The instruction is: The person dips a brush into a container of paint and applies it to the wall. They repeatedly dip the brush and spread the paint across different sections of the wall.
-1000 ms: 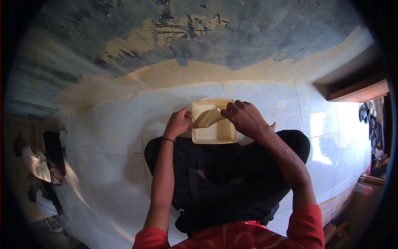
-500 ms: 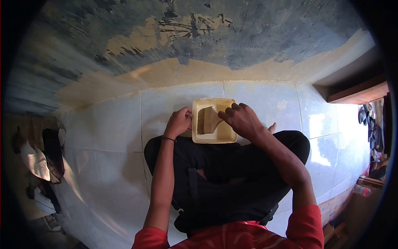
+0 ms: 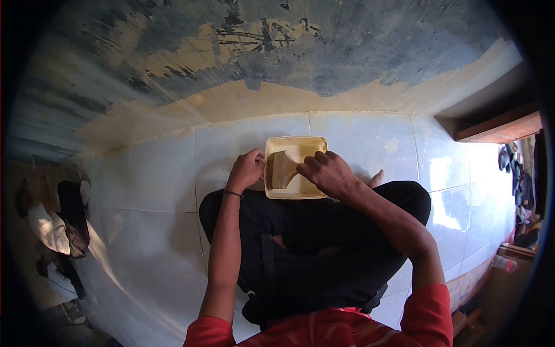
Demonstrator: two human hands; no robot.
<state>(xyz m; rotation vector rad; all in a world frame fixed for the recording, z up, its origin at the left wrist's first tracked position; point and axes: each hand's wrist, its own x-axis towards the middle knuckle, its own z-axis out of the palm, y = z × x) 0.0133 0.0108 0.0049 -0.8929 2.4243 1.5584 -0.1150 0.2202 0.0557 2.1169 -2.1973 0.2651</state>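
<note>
A wide paintbrush (image 3: 283, 169) with a pale wooden body lies inside a cream-coloured square plastic tub (image 3: 308, 191). Its brown bristles point left, close to the tub's left wall. My right hand (image 3: 328, 173) is closed around the brush handle, over the tub's right side. At the tub's left edge, my left hand (image 3: 248, 168) has its fingers curled against the rim, steadying contact with the wall. The tub sits on the tiled floor right in front of my crossed legs (image 3: 312, 231).
Ahead rises a wall (image 3: 254, 98) with patchy dark and tan paint. A wooden ledge (image 3: 503, 127) juts out at the right, with assorted items beyond it. Hanging or piled clothes (image 3: 55, 228) are at the far left. Light tiles (image 3: 150, 173) cover the floor.
My right hand has moved the brush leftward inside the tub, so its bristles are now nearer the left wall. My left hand stays at the tub's left edge.
</note>
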